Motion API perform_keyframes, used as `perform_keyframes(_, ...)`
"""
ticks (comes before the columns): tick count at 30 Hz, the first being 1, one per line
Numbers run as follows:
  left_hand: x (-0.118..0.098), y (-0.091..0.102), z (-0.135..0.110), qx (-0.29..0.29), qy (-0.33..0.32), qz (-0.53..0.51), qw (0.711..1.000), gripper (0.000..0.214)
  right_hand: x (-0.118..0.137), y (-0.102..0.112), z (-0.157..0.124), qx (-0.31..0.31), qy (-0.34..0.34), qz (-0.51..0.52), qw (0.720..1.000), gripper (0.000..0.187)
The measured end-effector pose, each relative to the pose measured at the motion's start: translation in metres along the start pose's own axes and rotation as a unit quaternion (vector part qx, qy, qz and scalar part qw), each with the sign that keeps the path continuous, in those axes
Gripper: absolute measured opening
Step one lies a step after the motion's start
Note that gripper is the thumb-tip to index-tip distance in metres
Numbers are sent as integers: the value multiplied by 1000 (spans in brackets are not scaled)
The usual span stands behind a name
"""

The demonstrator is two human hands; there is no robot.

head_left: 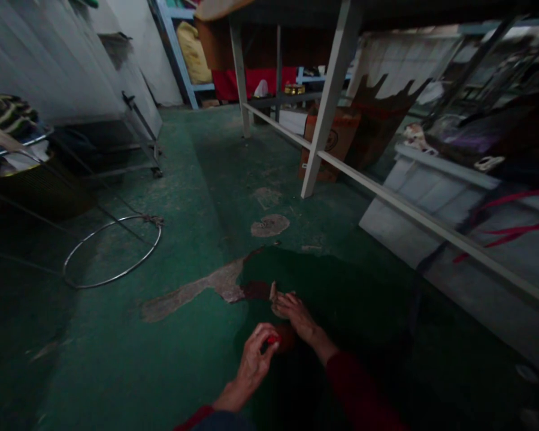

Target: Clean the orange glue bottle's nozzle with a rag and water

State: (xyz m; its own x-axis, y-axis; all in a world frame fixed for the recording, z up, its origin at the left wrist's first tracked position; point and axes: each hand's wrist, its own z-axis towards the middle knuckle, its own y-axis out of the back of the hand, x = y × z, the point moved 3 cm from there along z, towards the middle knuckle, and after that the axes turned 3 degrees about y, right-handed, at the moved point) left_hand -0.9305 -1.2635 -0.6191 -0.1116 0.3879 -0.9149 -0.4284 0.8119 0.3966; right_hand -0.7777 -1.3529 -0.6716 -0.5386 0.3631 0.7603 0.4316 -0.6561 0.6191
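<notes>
My left hand (254,359) is low in the middle of the view, its fingers pinched round a small red object (273,340). Just beyond it my right hand (295,314) reaches forward in a dark red sleeve, fingers curled on a pale, flat scrap (274,295) that I cannot name. Both hands hover over a dark green floor (193,197) with worn, bare patches. The light is dim and details of the two held things are unclear.
A white-framed table (330,102) stands ahead on the right, with a cardboard box (335,143) beneath it. A metal ring (112,251) lies on the floor at left, beside a wire rack (22,155) holding cloth. White panels (431,197) and red straps (512,230) lie at right.
</notes>
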Motion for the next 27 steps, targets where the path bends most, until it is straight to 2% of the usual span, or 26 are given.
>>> perform_keyframes(2,4,-1,2,-3,5,-14,1000,8,-6,13,-24,3,-9,10,1000,18)
perform_keyframes(5,13,0,9,-18,26,-37,999,9,-7,27,-61,-42,-57,9,997,27)
perform_keyframes(8,21,4,15,-24,53,-49,997,12,12,13,-82,-91,-97,16,991,37)
perform_keyframes(11,24,9,15,-25,78,-53,995,16,31,-22,-78,-91,-100,60,989,39)
perform_keyframes(14,29,15,13,-53,106,-55,991,20,29,-42,-63,-114,-139,88,980,45)
perform_keyframes(18,35,14,20,-98,134,-73,983,22,27,-48,-55,-125,-165,106,973,47)
perform_keyframes(23,36,2,32,-111,148,-112,976,28,46,-52,-72,-115,-159,125,973,48)
perform_keyframes(27,31,0,34,-115,152,-116,975,29,41,-42,-82,-124,-196,128,964,48)
